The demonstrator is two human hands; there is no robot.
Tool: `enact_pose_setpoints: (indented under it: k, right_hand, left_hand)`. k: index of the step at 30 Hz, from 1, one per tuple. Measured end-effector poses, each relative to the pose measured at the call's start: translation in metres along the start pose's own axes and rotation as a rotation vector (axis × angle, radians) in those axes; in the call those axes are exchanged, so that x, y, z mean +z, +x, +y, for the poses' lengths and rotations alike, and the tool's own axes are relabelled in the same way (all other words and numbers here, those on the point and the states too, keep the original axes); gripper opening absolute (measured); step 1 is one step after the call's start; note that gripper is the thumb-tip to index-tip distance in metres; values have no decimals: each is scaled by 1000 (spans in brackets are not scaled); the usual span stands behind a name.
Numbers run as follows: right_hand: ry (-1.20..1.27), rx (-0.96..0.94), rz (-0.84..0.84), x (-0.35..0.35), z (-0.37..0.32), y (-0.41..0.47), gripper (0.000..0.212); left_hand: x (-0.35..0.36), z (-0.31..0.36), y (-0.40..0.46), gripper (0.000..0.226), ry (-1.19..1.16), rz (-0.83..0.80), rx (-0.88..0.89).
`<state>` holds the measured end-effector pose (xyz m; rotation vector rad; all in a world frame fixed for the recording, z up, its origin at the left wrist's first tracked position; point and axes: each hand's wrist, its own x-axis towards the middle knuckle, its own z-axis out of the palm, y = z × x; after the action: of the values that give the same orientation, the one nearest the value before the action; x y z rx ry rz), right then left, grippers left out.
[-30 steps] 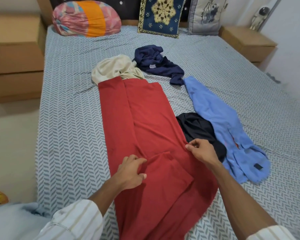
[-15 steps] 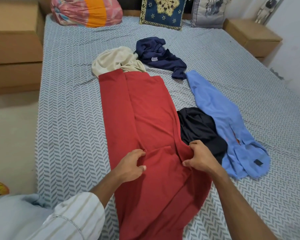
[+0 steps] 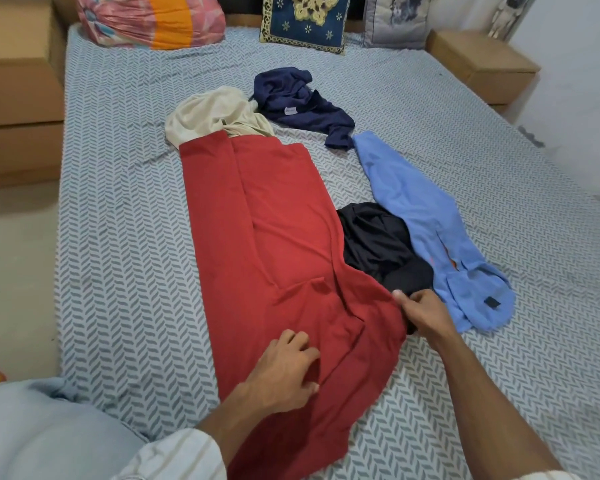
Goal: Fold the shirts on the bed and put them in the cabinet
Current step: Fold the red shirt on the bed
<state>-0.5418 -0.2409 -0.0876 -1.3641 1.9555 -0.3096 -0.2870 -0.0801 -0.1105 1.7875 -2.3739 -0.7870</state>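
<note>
A red shirt [image 3: 278, 230] lies lengthwise down the middle of the bed [image 3: 118, 237], its sides folded inward. My left hand [image 3: 284, 368] presses flat on its near part, fingers spread. At the shirt's right edge, my right hand [image 3: 423, 310] pinches the red fabric beside a crumpled black shirt [image 3: 381, 247]. A light blue shirt [image 3: 426, 220] lies to the right of the black one. A beige shirt [image 3: 212, 112] and a navy shirt [image 3: 298, 102] lie bunched beyond the red one. No cabinet is identifiable in view.
Pillows line the headboard: a pink and orange one [image 3: 153, 20], a blue embroidered one [image 3: 305, 20], a grey one [image 3: 395, 19]. Wooden side units stand at the left [image 3: 18, 98] and far right [image 3: 482, 64]. Floor lies to the left.
My right hand slid right and nearer along the red shirt, pulling its edge outward. My left hand moved closer to me and flattened on the fabric. The folded flap is smoother.
</note>
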Motion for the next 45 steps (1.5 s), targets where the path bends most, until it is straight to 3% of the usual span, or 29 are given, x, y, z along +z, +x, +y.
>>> enact_pose_setpoints:
  k: [4,7,10,14,15,17,21,27,31,36,39,42,45]
  right_hand:
    - [1,121,-55,-6,4,-4,54]
    - [-73,122,55,-9,9,-6,44]
    - [-235,10,207,-13,9,-17,23]
    - [-307,-337,341,-1,23,-27,34]
    - [-327,-449,349,2,26,-27,33]
    - [-259,-558,182,8,19,-26,29]
    - [-239,-367,-143,14,-14,-26,35]
    - [-322,-251,-148,41,-38,-28,80]
    - [-191,-164,-57,41,-36,-26,33]
    - [306,-96,-72,9,-20,-7,10]
    - [501,0,-191,-13,-9,7,24]
    - [504,7,-296,-31,-2,10,41]
    - [459,5,-261,-48,1,18,44]
  left_hand:
    - [-2,-6,0,52,-82,-40,-3]
    - [-3,-10,0,50,-154,-37,-7]
    - [-2,-11,0,46,-180,-16,-4]
    - [2,-11,-1,45,-179,-14,-5]
    - [2,-10,-1,46,-180,-14,-6]
    - [1,-10,-1,47,-181,-14,-11]
    - [-1,-8,-2,47,-184,-17,-20]
    - [-4,-8,-3,47,-215,-26,-34]
    - [-5,-8,-3,48,-230,-30,-36]
    - [-7,-8,-3,47,-247,-19,-41]
    - [-8,-6,-4,46,-242,-20,-44]
    - [-9,-5,-5,46,-246,-36,-51]
    - [-12,-5,-6,47,-245,-45,-57]
